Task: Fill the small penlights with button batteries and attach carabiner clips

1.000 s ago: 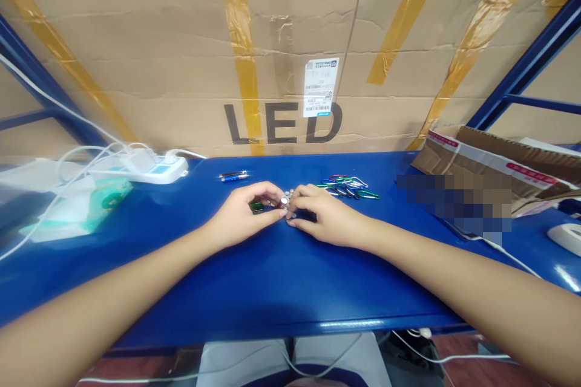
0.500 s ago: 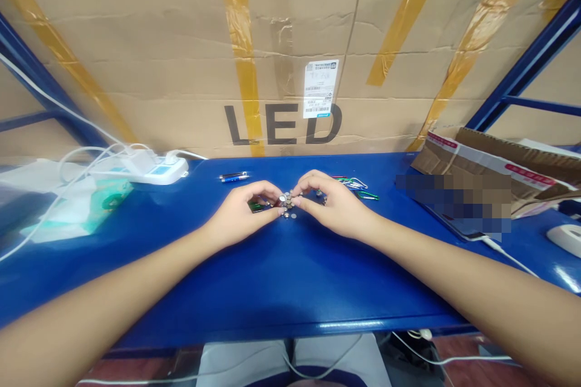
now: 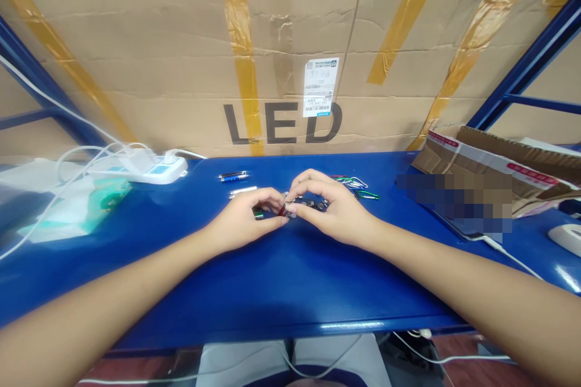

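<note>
My left hand (image 3: 249, 217) is closed, with thumb and fingers around a small dark red piece (image 3: 283, 210), perhaps a tube, mostly hidden by the fingers. Against its right side, my right hand (image 3: 320, 202) pinches a small silvery disc (image 3: 289, 205) between thumb and fingertips. The two hands' fingertips nearly touch. Several small round metal pieces (image 3: 322, 205) lie on the blue tabletop (image 3: 290, 278) under the right hand. A green and silver tube (image 3: 258, 215) shows beneath my left fingers. Just behind that hand is a whitish, pen-like tube (image 3: 244, 190).
Blue and dark pens (image 3: 233, 177) lie behind my left hand. Coloured carabiners (image 3: 356, 184) lie beyond the right. A white power strip (image 3: 158, 168) and tissue pack (image 3: 104, 199) stand left. An open cardboard box (image 3: 490, 163) and a cabled phone (image 3: 454, 224) are right.
My left hand has shifted slightly down and right, uncovering the whitish tube behind it. My right fingertips have moved left onto the red piece's end, covering the discs that showed between the hands.
</note>
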A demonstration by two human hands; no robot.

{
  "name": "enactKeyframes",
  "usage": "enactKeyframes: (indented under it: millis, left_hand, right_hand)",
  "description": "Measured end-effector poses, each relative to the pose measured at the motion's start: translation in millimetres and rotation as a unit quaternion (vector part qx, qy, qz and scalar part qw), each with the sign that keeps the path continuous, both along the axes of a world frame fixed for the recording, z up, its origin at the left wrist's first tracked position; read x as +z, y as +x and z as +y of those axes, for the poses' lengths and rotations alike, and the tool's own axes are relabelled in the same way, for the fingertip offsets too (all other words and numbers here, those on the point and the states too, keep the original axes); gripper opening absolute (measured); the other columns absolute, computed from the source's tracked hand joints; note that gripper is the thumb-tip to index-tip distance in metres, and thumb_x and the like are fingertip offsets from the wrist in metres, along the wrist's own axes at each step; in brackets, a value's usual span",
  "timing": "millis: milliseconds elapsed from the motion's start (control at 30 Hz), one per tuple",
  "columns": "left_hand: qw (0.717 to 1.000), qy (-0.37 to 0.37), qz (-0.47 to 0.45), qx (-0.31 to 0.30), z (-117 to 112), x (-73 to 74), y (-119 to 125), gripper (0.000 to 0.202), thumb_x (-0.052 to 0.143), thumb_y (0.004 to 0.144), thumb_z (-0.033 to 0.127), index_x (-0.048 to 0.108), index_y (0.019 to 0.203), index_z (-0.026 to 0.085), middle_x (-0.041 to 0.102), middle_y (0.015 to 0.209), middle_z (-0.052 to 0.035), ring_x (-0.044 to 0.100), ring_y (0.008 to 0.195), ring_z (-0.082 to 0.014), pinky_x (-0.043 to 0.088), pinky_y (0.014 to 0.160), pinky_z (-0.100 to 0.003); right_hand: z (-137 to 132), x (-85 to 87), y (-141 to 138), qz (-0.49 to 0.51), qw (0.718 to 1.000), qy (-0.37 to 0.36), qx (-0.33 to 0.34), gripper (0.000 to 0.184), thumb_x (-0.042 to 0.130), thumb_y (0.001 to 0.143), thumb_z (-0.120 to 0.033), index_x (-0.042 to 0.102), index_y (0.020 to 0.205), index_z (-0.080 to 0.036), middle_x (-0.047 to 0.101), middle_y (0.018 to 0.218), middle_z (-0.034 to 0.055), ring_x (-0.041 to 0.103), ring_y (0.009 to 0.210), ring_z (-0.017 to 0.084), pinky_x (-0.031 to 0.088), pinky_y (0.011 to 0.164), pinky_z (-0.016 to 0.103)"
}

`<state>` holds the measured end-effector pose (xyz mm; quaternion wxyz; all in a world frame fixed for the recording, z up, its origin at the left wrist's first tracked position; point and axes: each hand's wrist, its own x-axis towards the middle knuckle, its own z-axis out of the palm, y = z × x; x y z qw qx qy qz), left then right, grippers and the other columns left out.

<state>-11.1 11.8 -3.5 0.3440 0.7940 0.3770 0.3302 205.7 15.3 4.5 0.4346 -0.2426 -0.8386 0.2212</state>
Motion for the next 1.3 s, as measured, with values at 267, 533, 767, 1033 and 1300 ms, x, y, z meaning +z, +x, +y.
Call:
enactKeyframes:
  millis: [267,533,767,1033,1300]
  left_hand:
    - [1.0,0.0,-0.001,-0.009,0.1,0.9,-0.3,0.019,0.073,0.083,0.028,0.067,0.096,0.017,0.072,0.093,-0.0046,0.069,0.088,-0.018,0.054,0.087,-0.032]
    - [1.0,-0.002,-0.008,-0.007,0.4,0.8,-0.5,0.02,0.073,0.083,0.028,0.067,0.097,0.016,0.072,0.095,-0.0045,0.068,0.089,-0.0167,0.053,0.088,-0.03]
    - [1.0,-0.002,-0.003,-0.003,-0.7,3.4,-0.4,0.019,0.072,0.084,0.027,0.068,0.098,0.016,0.072,0.095,-0.0039,0.067,0.088,-0.0159,0.053,0.086,-0.029]
    - [1.0,-0.01,-0.008,-0.014,-0.8,2.8,-0.2,0.019,0.072,0.085,0.027,0.068,0.1,0.016,0.071,0.096,-0.0037,0.067,0.089,-0.0159,0.052,0.086,-0.03]
    - [1.0,-0.017,-0.015,0.0,-0.1,1.4,-0.5,0.023,0.072,0.084,0.03,0.068,0.103,0.017,0.072,0.1,-0.0051,0.066,0.09,-0.0168,0.053,0.089,-0.033]
  right_hand:
    - [-0.6,0.6,-0.1,-0.006,1.0,0.005,-0.004,0.013,0.068,0.089,-0.021,0.068,0.102,-0.022,0.062,0.102,0.006,0.062,0.097,0.019,0.052,0.091,0.038]
    - [0.8,1.3,0.9,-0.013,1.0,0.027,-0.002,0.012,0.068,0.086,-0.018,0.065,0.098,-0.021,0.061,0.1,0.0056,0.061,0.093,0.018,0.052,0.086,0.037]
    - [0.2,0.5,1.8,-0.029,0.998,0.06,-0.017,0.012,0.067,0.087,-0.017,0.062,0.098,-0.02,0.062,0.1,0.0055,0.06,0.094,0.019,0.049,0.086,0.038]
    - [-1.0,2.2,1.2,-0.06,0.997,0.046,-0.023,0.006,0.064,0.09,-0.018,0.062,0.095,-0.021,0.06,0.102,0.005,0.059,0.1,0.019,0.045,0.091,0.038]
    - [-0.1,3.7,6.7,-0.158,0.977,0.039,-0.14,0.025,0.056,0.077,-0.009,0.057,0.099,-0.019,0.063,0.105,0.0061,0.059,0.099,0.023,0.042,0.087,0.039]
